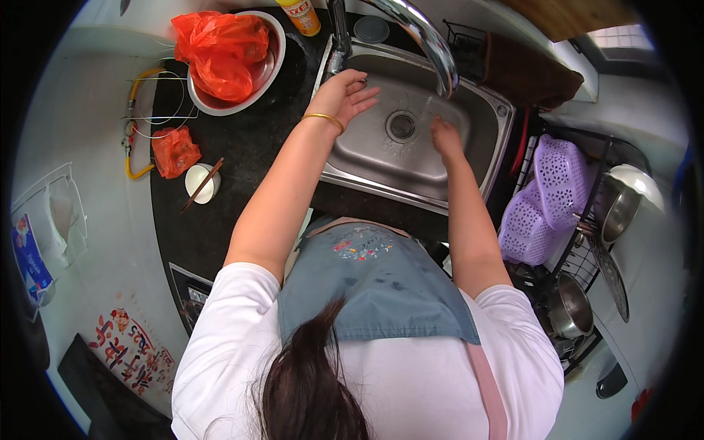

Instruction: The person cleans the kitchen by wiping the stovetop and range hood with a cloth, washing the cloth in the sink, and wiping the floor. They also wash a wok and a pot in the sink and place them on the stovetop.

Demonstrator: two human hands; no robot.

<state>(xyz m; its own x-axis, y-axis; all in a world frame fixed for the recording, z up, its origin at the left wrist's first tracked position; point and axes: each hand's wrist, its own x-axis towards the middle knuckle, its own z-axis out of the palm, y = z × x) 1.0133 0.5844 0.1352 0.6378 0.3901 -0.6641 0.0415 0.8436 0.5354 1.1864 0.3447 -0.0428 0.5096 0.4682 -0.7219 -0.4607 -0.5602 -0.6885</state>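
Observation:
My left hand (344, 100) is over the left side of a stainless steel sink (379, 194), close to the faucet's base (338, 55). Its fingers are apart and hold nothing; a gold-coloured bangle (324, 116) circles the wrist. Over the sink's right half, my right hand (446, 138) is just below the curved chrome spout (421, 33), beside a thin stream of water. Its fingers look bunched, and whether anything is in them cannot be made out. Between the hands, the round drain (402, 126) lies in the wet basin floor.
Left of the sink, a metal basin (278, 69) holds red plastic bags (223, 52). Chopsticks (204, 184) rest across a small white bowl (212, 190). A yellow bottle (301, 17) stands behind. Purple plastic baskets (561, 179) and steel pots (572, 305) fill a rack on the right.

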